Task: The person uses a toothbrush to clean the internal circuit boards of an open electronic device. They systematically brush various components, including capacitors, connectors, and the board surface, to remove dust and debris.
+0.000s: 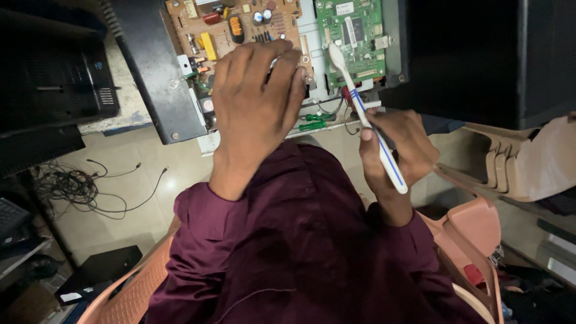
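The right hand (396, 150) is gripping a white, blue-striped plastic toothbrush (367, 117), bristles touching the green circuit board (351, 36) at twelve o'clock; the left hand (258, 102), fingers spread, is steadying the brown circuit board (240, 27). Brushing seems underway; the next strokes need light pressure.

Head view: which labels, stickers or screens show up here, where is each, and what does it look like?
White sticker: small rectangle at the top of the green circuit board.
White label: pale rectangle on the black flat box on the floor, bottom left.
No lit screens visible.
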